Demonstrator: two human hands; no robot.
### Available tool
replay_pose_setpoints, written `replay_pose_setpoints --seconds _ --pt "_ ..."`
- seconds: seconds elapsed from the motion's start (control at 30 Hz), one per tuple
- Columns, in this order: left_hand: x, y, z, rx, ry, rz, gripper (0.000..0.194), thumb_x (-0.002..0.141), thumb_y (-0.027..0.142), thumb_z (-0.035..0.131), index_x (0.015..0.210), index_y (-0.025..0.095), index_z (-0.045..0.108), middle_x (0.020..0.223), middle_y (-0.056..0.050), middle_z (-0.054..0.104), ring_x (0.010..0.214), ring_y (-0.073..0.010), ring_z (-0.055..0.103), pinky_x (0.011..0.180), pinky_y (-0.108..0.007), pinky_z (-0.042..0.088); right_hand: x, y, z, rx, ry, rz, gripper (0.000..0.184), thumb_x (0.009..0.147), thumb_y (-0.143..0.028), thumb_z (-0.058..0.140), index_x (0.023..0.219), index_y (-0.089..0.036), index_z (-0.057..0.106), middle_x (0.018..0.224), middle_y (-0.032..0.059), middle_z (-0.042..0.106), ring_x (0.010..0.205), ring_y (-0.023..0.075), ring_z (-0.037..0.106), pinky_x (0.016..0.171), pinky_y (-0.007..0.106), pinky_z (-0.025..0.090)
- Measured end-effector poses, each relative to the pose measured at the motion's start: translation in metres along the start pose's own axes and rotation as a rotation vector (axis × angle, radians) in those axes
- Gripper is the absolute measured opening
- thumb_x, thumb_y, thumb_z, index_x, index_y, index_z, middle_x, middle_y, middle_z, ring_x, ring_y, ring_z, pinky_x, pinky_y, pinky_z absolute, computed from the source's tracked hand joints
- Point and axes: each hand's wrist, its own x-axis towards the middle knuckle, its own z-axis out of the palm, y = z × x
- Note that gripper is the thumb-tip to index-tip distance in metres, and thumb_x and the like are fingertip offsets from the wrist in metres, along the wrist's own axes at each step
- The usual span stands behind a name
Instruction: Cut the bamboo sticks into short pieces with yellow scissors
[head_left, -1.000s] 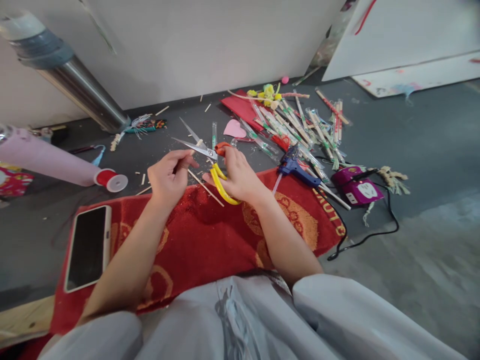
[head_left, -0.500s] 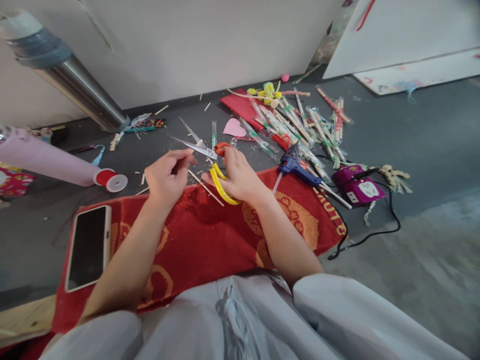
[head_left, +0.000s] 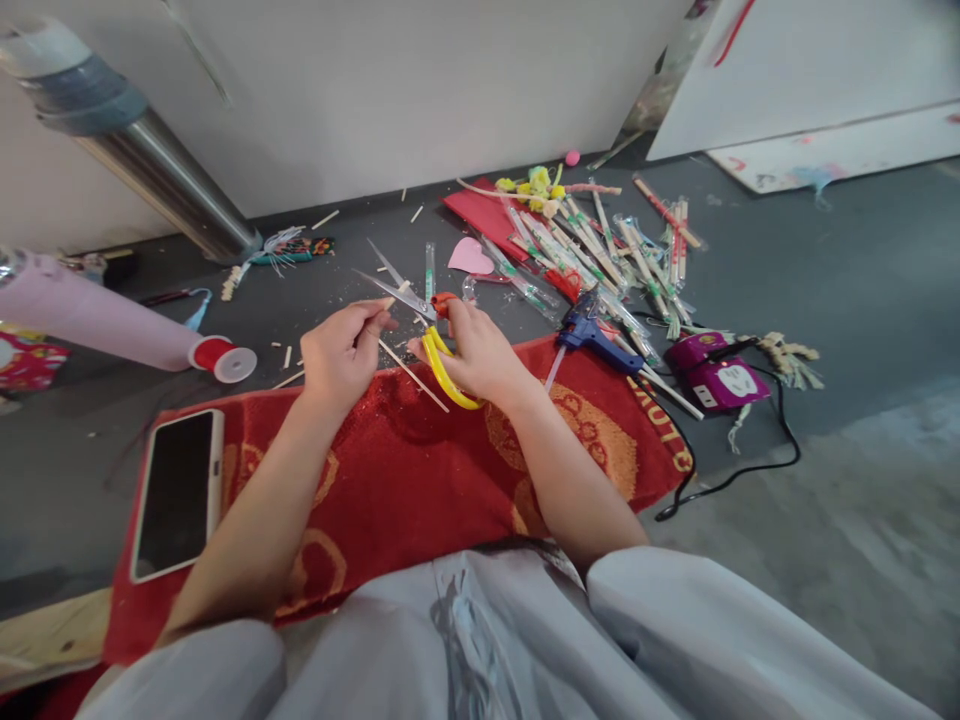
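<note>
My right hand (head_left: 476,350) is closed round the yellow and orange handles of a pair of scissors (head_left: 441,370), whose blades stand apart and point up and to the left. Pinched between the fingertips of my left hand (head_left: 343,350) is a short piece of thin wooden stick (head_left: 397,294), its end lying between the blades close to the pivot. A longer thin stick (head_left: 414,375) lies just below the scissors, partly over the red towel (head_left: 420,490). Small crumbs and cut bits are scattered around both hands.
Wrapped chopsticks (head_left: 570,245) heap up behind on the right, near a pink paper heart (head_left: 470,255). A blue glue gun (head_left: 600,338) and purple power socket (head_left: 716,375) with black cord lie right. Left are a phone (head_left: 178,495), a red ribbon spool (head_left: 223,358) and a pink bottle (head_left: 90,310).
My left hand and the scissors' blades have shifted slightly to the right. The blades have come a little closer together around the stick piece.
</note>
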Motion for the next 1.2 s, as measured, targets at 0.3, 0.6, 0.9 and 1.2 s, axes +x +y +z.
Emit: replay_pose_setpoints --seconds 0.3,0.6,0.9,1.2 --pt "0.001 -0.001 0.000 0.021 -0.002 0.037 0.023 0.090 0.034 0.049 0.086 0.023 0.069 0.083 -0.002 0.074 0.075 -0.0153 0.068 0.068 -0.027 0.052 -0.001 0.001 0.005 0.025 0.004 0.000 0.063 0.082 -0.076 0.036 0.103 -0.018 0.047 0.097 0.0129 0.060 0.094 0.0270 0.057 0.088 0.046 0.045" --pt "0.000 -0.001 -0.001 0.083 -0.014 0.049 0.024 0.092 0.034 0.047 0.091 0.021 0.068 0.083 -0.002 0.073 0.074 -0.0142 0.067 0.068 -0.024 0.051 0.000 -0.002 0.004 -0.017 0.016 0.051 0.061 0.084 -0.071 0.041 0.105 -0.014 0.051 0.102 0.0146 0.063 0.096 0.0263 0.060 0.089 0.043 0.045" --pt "0.001 0.003 -0.003 0.267 -0.036 0.059 0.024 0.094 0.033 0.042 0.098 0.023 0.064 0.083 -0.003 0.072 0.079 -0.0174 0.066 0.073 -0.030 0.048 0.003 -0.017 0.002 -0.040 -0.035 0.245 0.050 0.085 -0.059 0.052 0.108 -0.014 0.057 0.099 0.0110 0.068 0.092 0.0236 0.065 0.082 0.034 0.046" --pt "-0.024 0.024 0.018 0.064 0.006 0.239 0.028 0.084 0.042 0.055 0.105 0.023 0.052 0.101 -0.009 0.062 0.098 -0.0259 0.059 0.089 -0.046 0.044 0.004 -0.014 0.000 0.243 -0.102 0.377 0.047 0.089 -0.062 0.038 0.080 -0.020 0.058 0.079 0.0042 0.067 0.076 0.0182 0.063 0.069 0.028 0.043"
